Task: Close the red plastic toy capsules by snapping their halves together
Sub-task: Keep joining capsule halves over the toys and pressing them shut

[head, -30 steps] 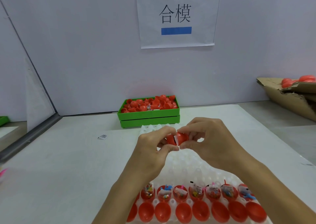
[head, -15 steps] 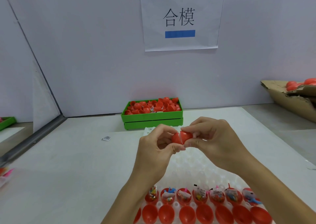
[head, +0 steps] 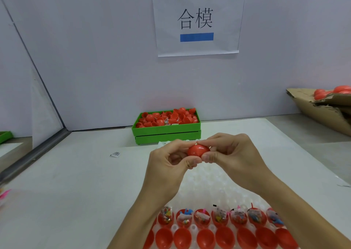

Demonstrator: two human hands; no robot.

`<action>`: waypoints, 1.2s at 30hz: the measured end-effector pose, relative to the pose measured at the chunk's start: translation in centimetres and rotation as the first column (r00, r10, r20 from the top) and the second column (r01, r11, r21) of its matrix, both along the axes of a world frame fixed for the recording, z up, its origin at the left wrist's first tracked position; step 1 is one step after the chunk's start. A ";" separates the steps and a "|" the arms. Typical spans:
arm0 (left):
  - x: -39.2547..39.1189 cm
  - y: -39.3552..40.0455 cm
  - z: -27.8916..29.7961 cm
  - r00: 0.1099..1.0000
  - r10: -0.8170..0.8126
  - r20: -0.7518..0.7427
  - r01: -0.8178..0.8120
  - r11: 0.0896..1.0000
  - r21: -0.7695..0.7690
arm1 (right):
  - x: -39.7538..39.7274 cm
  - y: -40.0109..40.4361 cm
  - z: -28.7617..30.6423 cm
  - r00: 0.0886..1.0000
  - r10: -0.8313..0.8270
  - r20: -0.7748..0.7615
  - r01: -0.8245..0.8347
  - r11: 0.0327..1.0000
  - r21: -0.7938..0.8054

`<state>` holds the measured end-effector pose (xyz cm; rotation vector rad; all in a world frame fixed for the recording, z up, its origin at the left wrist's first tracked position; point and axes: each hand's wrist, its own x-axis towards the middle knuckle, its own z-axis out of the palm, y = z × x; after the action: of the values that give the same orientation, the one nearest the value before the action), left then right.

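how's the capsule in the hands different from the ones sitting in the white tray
The held capsule is closed into a smooth red egg; the tray capsules are open halves. The held capsule is pinched above the white tray between the left hand and right hand; the tray capsules rest in pockets. No contents show in the held capsule; the farther row of tray capsules shows small packaged toys. Both are the same red plastic.
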<state>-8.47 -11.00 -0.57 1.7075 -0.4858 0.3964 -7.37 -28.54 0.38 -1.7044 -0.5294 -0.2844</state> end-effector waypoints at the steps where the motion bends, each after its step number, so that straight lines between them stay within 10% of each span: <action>1: 0.0 0.0 0.0 1.000 0.003 0.000 -0.003 1.000 0.006 | 0.0 0.0 0.0 1.000 0.002 -0.001 -0.002 1.000 0.015; 24: 0.3 0.3 0.2 0.993 -0.073 -0.089 0.067 0.995 -0.069 | 0.1 -0.1 -0.1 0.997 -0.044 -0.069 0.051 0.994 0.098; 36: 0.6 0.0 -0.3 0.844 -0.336 -0.418 0.117 0.876 -0.467 | 1.0 -1.1 -0.5 0.876 0.156 -0.456 -0.056 0.972 0.227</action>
<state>-7.83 -11.00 -0.90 1.2340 -0.2032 -0.1158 -6.38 -29.60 -0.10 -1.4648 -0.2187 0.1556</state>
